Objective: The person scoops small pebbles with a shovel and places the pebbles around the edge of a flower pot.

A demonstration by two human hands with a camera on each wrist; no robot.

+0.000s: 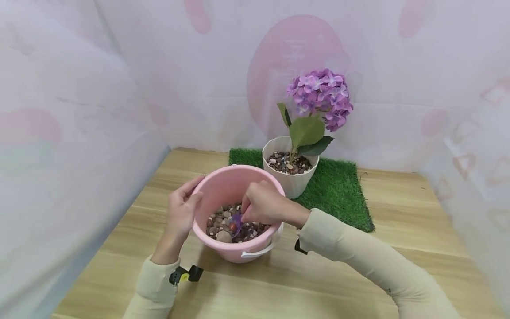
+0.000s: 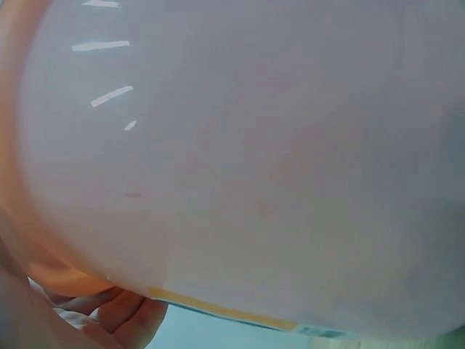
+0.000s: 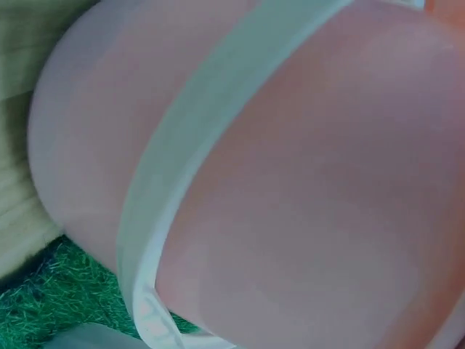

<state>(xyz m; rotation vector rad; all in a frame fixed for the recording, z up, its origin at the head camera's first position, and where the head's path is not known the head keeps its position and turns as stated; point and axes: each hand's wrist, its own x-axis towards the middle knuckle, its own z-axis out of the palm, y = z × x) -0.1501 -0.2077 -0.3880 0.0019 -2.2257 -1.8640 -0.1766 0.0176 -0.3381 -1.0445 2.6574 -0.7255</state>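
A pink bucket stands on the table, tilted a little, with pebbles of mixed colours at its bottom. My left hand grips the rim on its left side, thumb on top and fingers around the outside. Reaching into the bucket, my right hand holds a small purple shovel whose blade is among the pebbles. In the left wrist view, fingers show beside the bucket wall. The right wrist view shows the bucket's white handle hanging along its outside; the right hand is hidden there.
Behind the bucket, a white flowerpot with pebbles and a purple hydrangea stands on a green turf mat. The wooden table spreads around them. Pale printed cloth encloses the back and sides.
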